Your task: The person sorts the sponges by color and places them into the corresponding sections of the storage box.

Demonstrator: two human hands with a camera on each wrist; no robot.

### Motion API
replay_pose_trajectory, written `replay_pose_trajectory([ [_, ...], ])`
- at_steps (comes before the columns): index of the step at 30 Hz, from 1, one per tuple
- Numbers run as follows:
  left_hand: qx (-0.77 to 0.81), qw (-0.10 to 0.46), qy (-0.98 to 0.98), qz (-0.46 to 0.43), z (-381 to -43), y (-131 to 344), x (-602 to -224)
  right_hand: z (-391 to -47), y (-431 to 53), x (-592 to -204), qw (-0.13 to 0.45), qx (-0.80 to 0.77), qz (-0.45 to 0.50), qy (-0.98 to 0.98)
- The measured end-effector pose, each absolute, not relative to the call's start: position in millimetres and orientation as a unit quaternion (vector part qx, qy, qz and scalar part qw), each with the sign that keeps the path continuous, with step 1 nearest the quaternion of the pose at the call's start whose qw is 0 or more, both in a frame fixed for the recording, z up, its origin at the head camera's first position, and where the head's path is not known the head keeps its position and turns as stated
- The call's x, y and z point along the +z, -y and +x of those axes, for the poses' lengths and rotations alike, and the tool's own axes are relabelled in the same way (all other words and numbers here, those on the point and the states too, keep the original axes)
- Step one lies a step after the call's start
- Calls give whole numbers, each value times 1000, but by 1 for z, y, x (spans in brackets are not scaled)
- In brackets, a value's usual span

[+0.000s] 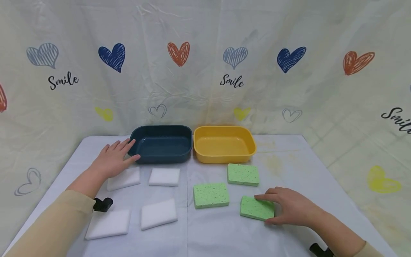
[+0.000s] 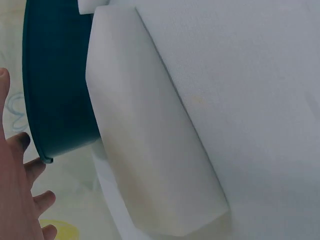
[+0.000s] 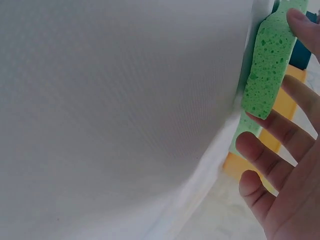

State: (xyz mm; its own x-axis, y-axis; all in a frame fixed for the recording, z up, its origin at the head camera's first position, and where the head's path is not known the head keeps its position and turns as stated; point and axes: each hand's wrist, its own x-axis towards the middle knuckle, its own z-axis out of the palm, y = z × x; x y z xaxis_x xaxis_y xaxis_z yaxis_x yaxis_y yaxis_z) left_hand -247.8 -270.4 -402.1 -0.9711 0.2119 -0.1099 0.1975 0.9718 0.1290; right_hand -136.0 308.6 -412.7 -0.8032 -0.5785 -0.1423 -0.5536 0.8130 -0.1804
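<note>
A table (image 1: 289, 160) under a pale lilac-white cloth is standing against a cream backdrop (image 1: 205, 53) printed with hearts and "Smile". The right hand (image 1: 290, 208) is lying with fingers extended over the near-right green sponge (image 1: 255, 208), at about 5 o'clock from the yellow tray (image 1: 224, 144); whether the thumb is gripping its edge I cannot tell. The sponge is lying flat, its long axis running roughly 10-to-4 o'clock. The left hand (image 1: 113, 159) is resting flat, fingers spread, touching the dark blue tray (image 1: 162, 142) at its 8 o'clock corner, partly over a white sponge (image 1: 125, 178).
</note>
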Motion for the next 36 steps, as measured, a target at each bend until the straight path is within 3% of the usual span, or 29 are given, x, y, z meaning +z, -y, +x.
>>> replay_pose_trajectory([
  [36,81,92,-990,73,-272,274,-412,-137,-312,-410,110,-64,-302,-945],
])
